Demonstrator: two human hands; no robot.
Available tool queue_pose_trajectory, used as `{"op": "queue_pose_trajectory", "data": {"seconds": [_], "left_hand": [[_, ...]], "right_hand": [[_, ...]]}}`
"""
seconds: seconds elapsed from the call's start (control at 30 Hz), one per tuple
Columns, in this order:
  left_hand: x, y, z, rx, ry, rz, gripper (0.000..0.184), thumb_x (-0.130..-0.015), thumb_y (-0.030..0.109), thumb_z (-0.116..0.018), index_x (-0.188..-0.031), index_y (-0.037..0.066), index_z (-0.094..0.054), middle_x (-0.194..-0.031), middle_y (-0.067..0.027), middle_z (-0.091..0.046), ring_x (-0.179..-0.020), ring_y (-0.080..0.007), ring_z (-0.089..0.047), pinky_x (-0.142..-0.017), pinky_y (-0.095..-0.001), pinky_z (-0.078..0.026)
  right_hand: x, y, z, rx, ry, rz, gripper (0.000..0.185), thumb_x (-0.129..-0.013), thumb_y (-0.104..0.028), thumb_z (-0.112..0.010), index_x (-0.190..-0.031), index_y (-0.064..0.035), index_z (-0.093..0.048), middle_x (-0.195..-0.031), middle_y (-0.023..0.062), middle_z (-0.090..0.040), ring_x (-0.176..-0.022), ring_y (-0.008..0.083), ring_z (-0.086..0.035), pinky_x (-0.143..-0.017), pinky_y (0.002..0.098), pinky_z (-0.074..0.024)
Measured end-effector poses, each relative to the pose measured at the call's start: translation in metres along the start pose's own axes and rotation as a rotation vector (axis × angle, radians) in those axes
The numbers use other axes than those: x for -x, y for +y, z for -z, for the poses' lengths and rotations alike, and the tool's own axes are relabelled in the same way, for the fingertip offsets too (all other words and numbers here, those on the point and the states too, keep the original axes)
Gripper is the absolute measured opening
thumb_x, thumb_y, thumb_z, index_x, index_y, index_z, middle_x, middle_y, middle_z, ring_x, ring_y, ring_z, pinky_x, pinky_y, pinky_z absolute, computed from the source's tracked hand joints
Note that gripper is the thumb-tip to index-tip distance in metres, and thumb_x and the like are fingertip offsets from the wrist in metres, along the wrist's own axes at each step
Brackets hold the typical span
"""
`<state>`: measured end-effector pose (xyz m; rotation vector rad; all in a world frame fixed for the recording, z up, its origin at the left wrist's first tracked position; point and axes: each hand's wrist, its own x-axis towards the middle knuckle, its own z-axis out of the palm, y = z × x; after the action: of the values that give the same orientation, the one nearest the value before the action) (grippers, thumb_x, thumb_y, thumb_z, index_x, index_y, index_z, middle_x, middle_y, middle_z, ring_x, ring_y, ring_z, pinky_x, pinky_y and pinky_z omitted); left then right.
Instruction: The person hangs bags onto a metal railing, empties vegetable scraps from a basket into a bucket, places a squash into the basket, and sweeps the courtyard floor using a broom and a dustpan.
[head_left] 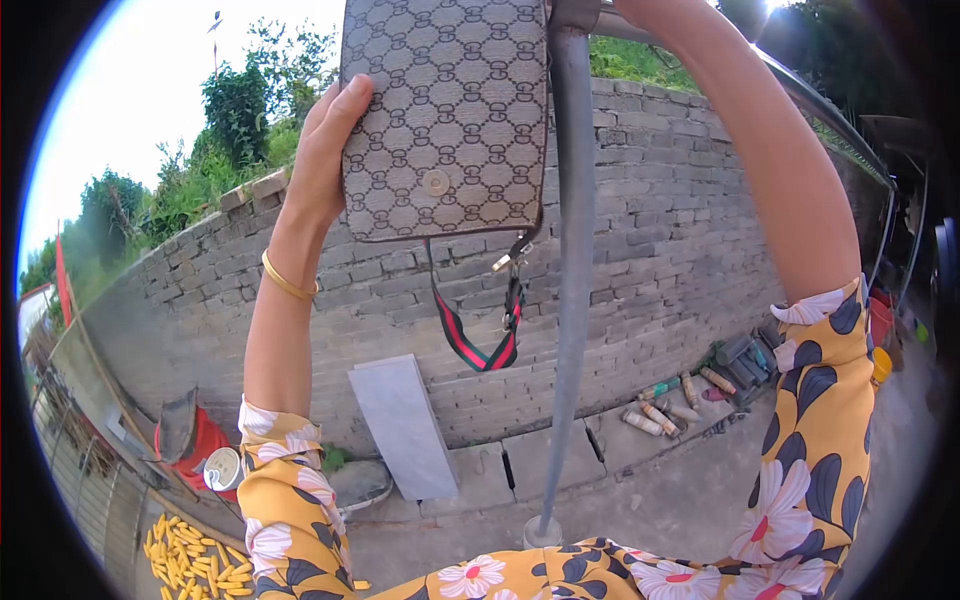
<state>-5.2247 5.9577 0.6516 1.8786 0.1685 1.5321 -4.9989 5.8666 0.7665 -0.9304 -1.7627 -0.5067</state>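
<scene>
One bag [445, 120], top cut off, pinched by left hand [326, 145]; right hand [645, 8] mostly cropped, grip unclear.

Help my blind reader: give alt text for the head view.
The left hand grips a patterned bag, its striped strap dangling, beside a metal pole; the right arm reaches up out of frame. A brick wall stands behind.
</scene>
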Motion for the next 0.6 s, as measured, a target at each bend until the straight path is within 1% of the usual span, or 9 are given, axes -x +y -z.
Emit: {"op": "queue_pose_trajectory", "data": {"seconds": [0.17, 0.23, 0.3, 0.37, 0.4, 0.47, 0.5, 0.53, 0.6], "left_hand": [[0.020, -0.008, -0.017, 0.023, 0.072, -0.037, 0.045, -0.083, 0.032, -0.056, -0.112, -0.001, -0.046, -0.101, -0.0068, -0.054, -0.087, -0.0106, -0.052, -0.073, -0.0232, -0.044], [0.024, -0.014, -0.015, 0.005, 0.122, -0.067, 0.048, -0.083, 0.031, -0.055, -0.116, -0.002, -0.043, -0.104, -0.0073, -0.053, -0.089, -0.0115, -0.052, -0.076, -0.0233, -0.043], [0.032, -0.018, -0.012, -0.021, 0.173, -0.060, 0.051, -0.084, 0.029, -0.052, -0.122, -0.003, -0.039, -0.104, -0.0075, -0.053, -0.090, -0.0114, -0.052, -0.077, -0.0233, -0.042], [0.045, -0.021, -0.014, -0.085, 0.178, -0.144, 0.055, -0.086, 0.026, -0.047, -0.129, -0.005, -0.031, -0.113, -0.0112, -0.050, -0.096, -0.0135, -0.051, -0.083, -0.0245, -0.041], [0.054, -0.027, -0.005, -0.234, 0.216, -0.165, 0.053, -0.087, 0.024, -0.043, -0.129, -0.006, -0.029, -0.121, -0.0137, -0.044, -0.106, -0.0174, -0.048, -0.089, -0.0269, -0.040], [0.078, -0.023, -0.016, -0.427, 0.242, -0.423, 0.049, -0.091, 0.023, -0.036, -0.130, -0.006, -0.027, -0.133, -0.0138, -0.032, -0.125, -0.0203, -0.029, -0.104, -0.0337, -0.021], [0.095, -0.028, -0.010, -0.263, 0.342, -0.323, 0.049, -0.092, 0.025, -0.034, -0.129, -0.007, -0.029, -0.135, -0.0138, -0.030, -0.128, -0.0209, -0.023, -0.107, -0.0360, -0.013], [0.112, -0.029, -0.008, -0.313, 0.379, -0.307, 0.045, -0.092, 0.022, -0.032, -0.126, -0.008, -0.032, -0.134, -0.0148, -0.031, -0.125, -0.0221, -0.029, -0.104, -0.0353, -0.022], [0.141, -0.043, 0.017, -0.775, 0.302, -0.610, 0.028, -0.091, 0.008, -0.035, -0.113, -0.001, -0.049, -0.119, -0.0143, -0.048, -0.109, -0.0216, -0.047, -0.087, -0.0308, -0.040]], "right_hand": [[0.031, -0.008, 0.007, 0.181, 0.096, -0.076, 0.022, -0.073, -0.010, -0.056, -0.054, 0.0018, -0.058, -0.047, 0.0091, -0.051, -0.049, 0.0126, -0.050, -0.049, 0.0299, -0.0406], [0.054, -0.008, 0.017, 0.132, 0.135, 0.054, 0.021, -0.073, -0.009, -0.055, -0.056, 0.0014, -0.060, -0.047, 0.0084, -0.052, -0.048, 0.0135, -0.050, -0.051, 0.0295, -0.0423], [0.077, 0.000, 0.027, 0.015, 0.164, 0.096, 0.018, -0.075, -0.012, -0.055, -0.065, -0.0002, -0.064, -0.052, 0.0106, -0.057, -0.051, 0.0140, -0.054, -0.056, 0.0297, -0.0457], [0.130, 0.007, 0.040, 0.057, 0.058, 0.150, 0.015, -0.070, -0.013, -0.061, -0.076, 0.0005, -0.061, -0.077, 0.0137, -0.061, -0.068, 0.0249, -0.058, -0.063, 0.0383, -0.0442], [0.162, 0.008, 0.043, 0.129, 0.050, 0.219, 0.011, -0.069, -0.011, -0.062, -0.073, -0.0018, -0.059, -0.073, 0.0097, -0.059, -0.067, 0.0234, -0.056, -0.065, 0.0351, -0.0427], [0.239, 0.004, 0.049, 0.230, -0.039, 0.235, 0.009, -0.067, -0.009, -0.061, -0.069, -0.0064, -0.053, -0.070, 0.0049, -0.053, -0.070, 0.0230, -0.053, -0.073, 0.0336, -0.0394], [0.280, 0.003, 0.052, 0.239, -0.116, 0.202, 0.009, -0.070, -0.010, -0.059, -0.070, -0.0070, -0.051, -0.069, 0.0031, -0.051, -0.072, 0.0196, -0.053, -0.075, 0.0336, -0.0381], [0.321, 0.005, 0.058, 0.261, -0.251, 0.127, 0.010, -0.072, -0.013, -0.058, -0.069, -0.0075, -0.050, -0.066, 0.0029, -0.048, -0.071, 0.0195, -0.052, -0.075, 0.0339, -0.0382], [0.405, 0.019, 0.076, 0.148, -0.554, -0.214, 0.012, -0.076, -0.017, -0.058, -0.075, -0.0067, -0.051, -0.069, 0.0046, -0.050, -0.073, 0.0211, -0.053, -0.078, 0.0350, -0.0355]]}}
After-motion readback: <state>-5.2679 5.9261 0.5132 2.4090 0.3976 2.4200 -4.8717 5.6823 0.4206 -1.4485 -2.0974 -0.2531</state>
